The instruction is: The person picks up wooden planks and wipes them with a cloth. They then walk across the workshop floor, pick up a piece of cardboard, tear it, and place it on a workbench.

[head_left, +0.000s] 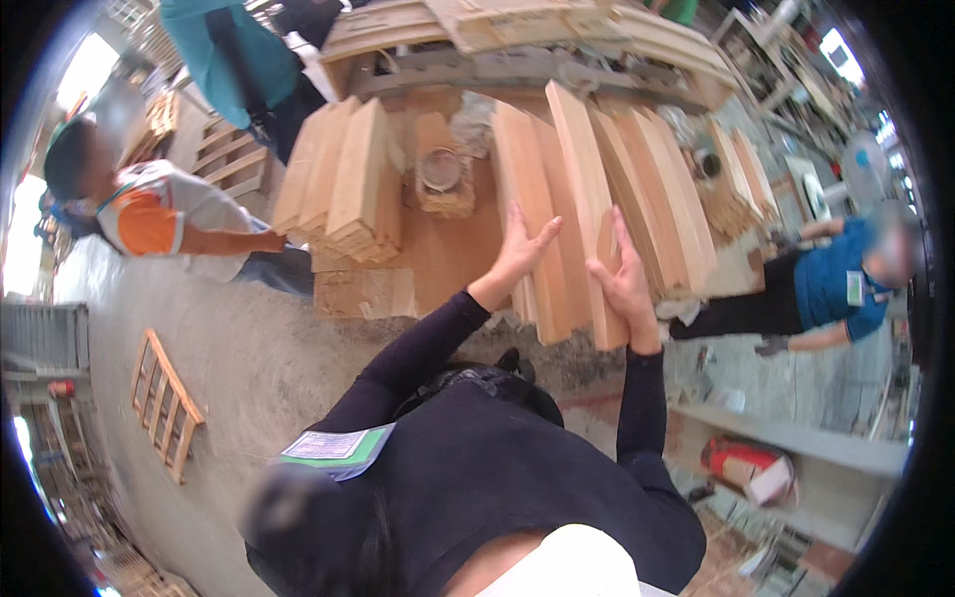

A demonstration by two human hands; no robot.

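Several pale wooden boards stand side by side on a cardboard-covered surface in front of me. My left hand (522, 249) is open, thumb and fingers spread against the near part of the left boards (542, 199). One wooden board (577, 184) rises above its neighbours, slightly tilted. My right hand (625, 284) grips it near its close end, thumb across its face and fingers stretched along its right side. More boards (662, 199) stand just right of that hand. Where the fingertips press is partly hidden.
Another board stack (343, 179) stands left, beside a round container (441, 171) on wood blocks. A roll of tape (706, 164) lies right. Co-workers stand left (169, 214) and right (841, 279). A wooden pallet (164, 403) is on the floor. A wooden bench (398, 35) stands behind.
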